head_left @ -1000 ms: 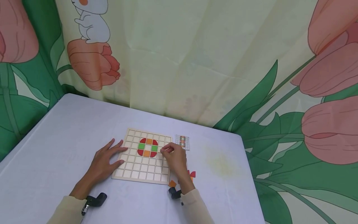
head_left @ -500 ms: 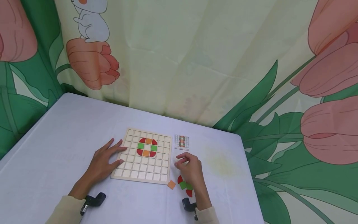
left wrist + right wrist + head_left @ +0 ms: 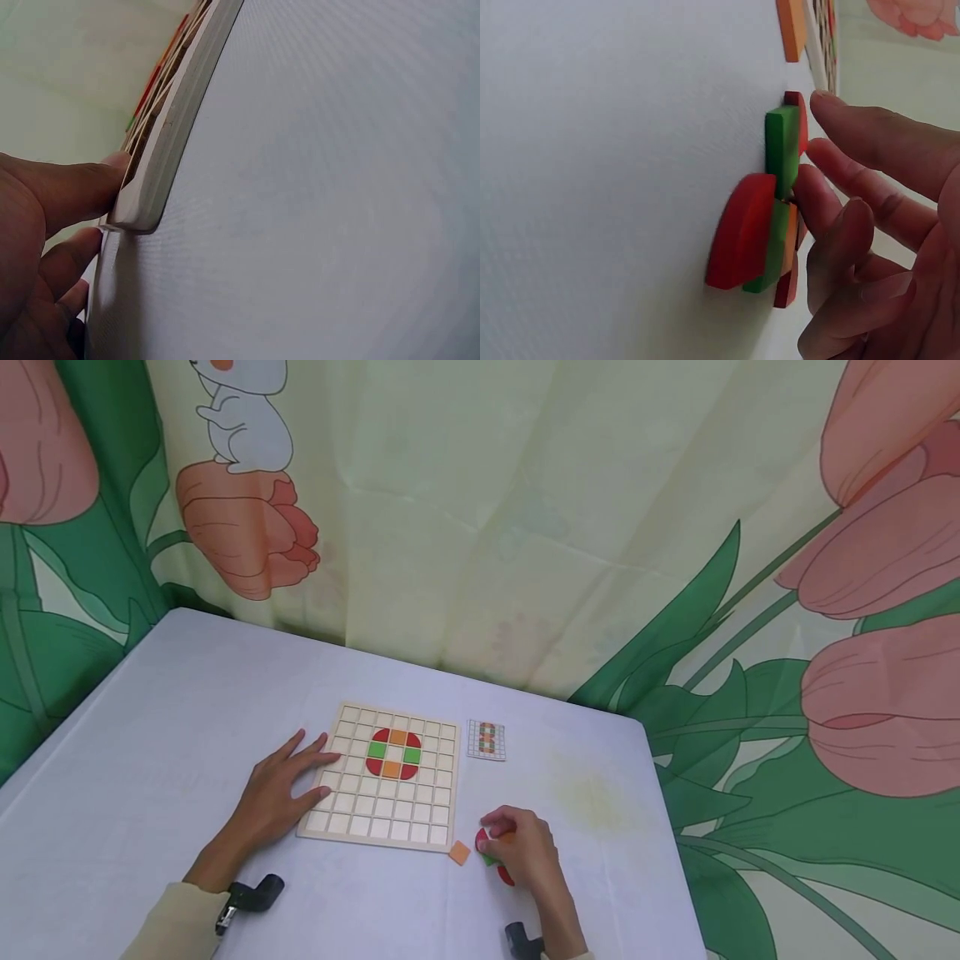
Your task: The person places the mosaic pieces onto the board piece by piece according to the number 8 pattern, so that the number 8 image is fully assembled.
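Right hand (image 3: pixel 528 847) over the loose pieces at the board's right; thumb and fingers apart, nothing visibly pinched. Whether a fingertip touches a piece, cannot tell. Key relation: the small cluster lies directly under and to the left of that hand, on the counter (image 3: pixel 607 877), just off the near right corner of the wooden grid board (image 3: pixel 375 808). Its run slants from the red quarter-round (image 3: pixel 799 124) by the fingertips, past a green square (image 3: pixel 781 150), back toward the person to the nearer red quarter-round (image 3: pixel 739 232). More green, orange and red edges show behind; exact count hidden. Lone orange square (image 3: pixel 460 853) close to the board's corner, left of the cluster. Right hand much the nearer to all of these; left hand (image 3: pixel 277 789) well apart across the board, fingers spread, thumb and a fingertip at its left edge. On the grid, a ring of red, orange and green pieces (image 3: pixel 398 737) around a bare middle. Printed pattern card (image 3: pixel 486 740) beyond the right hand, just right of the board.
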Tool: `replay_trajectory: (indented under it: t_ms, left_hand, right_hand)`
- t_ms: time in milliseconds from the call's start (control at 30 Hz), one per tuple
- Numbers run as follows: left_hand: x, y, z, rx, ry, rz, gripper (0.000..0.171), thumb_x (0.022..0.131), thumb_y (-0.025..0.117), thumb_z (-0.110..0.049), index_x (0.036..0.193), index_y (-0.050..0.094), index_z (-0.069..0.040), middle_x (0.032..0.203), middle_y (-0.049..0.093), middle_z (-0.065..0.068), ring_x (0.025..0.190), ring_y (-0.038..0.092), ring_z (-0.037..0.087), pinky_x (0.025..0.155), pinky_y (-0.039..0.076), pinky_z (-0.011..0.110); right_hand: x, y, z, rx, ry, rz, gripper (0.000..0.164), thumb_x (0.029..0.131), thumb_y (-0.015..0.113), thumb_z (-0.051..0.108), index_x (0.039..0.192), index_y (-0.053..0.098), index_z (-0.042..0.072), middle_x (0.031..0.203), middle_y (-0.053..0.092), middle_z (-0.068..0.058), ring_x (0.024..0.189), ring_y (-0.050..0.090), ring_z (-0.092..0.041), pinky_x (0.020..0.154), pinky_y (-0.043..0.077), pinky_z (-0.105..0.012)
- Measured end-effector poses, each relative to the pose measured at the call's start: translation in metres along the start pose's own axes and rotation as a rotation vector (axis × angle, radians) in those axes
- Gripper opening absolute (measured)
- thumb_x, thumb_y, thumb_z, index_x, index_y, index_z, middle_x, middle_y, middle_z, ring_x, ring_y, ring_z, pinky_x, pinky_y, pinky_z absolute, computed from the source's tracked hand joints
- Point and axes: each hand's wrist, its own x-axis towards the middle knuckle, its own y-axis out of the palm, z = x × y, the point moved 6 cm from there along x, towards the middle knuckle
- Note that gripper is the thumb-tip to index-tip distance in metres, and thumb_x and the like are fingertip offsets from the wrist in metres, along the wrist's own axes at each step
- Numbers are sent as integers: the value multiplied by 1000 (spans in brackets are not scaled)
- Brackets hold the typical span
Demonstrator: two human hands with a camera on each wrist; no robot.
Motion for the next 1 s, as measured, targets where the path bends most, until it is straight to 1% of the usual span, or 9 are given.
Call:
replay_trajectory:
  t_ms: [100,233,300,433,567,667,800,900,1000]
  left_hand:
    - [0,0,0,-2,3,0,55,89,83,-13,141,68,-14,167,45,17,162,22,44,119,22,78]
    - [1,1,2,-10,0,5,55,89,82,-13,142,67,-15,167,44,16,163,21,43,119,22,77]
    - [1,2,2,-7,-2,6,55,89,82,-14,142,67,-15,167,44,16,163,21,43,120,22,77]
    - [1,2,2,0,-6,11,55,89,82,-14,142,67,-15,168,44,17,163,21,43,120,22,77]
    - [0,2,2,7,-5,9,54,89,82,-14,142,67,-15,168,44,17,163,22,43,119,22,77]
    - [1,2,2,4,-6,8,54,90,82,-14,142,67,-15,168,43,16,163,21,43,119,22,78]
    - [1,2,2,-4,-6,8,55,89,82,-14,142,67,-16,168,43,16,163,21,43,120,22,78]
    - [1,2,2,-3,-4,7,55,89,83,-13,142,67,-16,168,44,16,163,21,43,120,22,78]
    - [0,1,1,1,-1,5,55,89,83,-14,142,67,-15,168,44,16,163,21,43,119,22,78]
  right_hand:
    - [-1,3,1,-30,-8,-11,28,79,94,18,102,79,24,84,66,3,84,60,-17,68,54,-32]
    - [-1,6,3,-43,-2,-33,25,79,94,16,94,77,25,81,64,4,80,58,-17,65,49,-31]
    - [-1,6,4,-55,0,-46,25,79,94,17,94,76,24,81,64,4,78,58,-17,63,48,-30]
    - [-5,6,7,-103,8,-89,26,79,95,20,96,75,23,78,64,6,73,57,-15,65,47,-31]
    - [-6,7,9,-125,19,-98,28,78,96,21,94,72,21,77,66,7,72,58,-13,69,46,-31]
    - [-4,9,8,-95,18,-75,31,78,95,18,95,69,18,78,66,5,72,58,-14,68,47,-30]
    - [-2,10,4,-8,4,-65,30,81,92,13,95,66,18,80,66,4,72,59,-15,62,50,-25]
    - [-1,8,3,69,-25,-80,26,85,89,11,95,67,19,81,68,4,71,59,-16,59,50,-22]
    - [1,7,6,136,-65,-92,19,88,86,11,97,71,19,81,68,3,71,59,-17,58,50,-22]
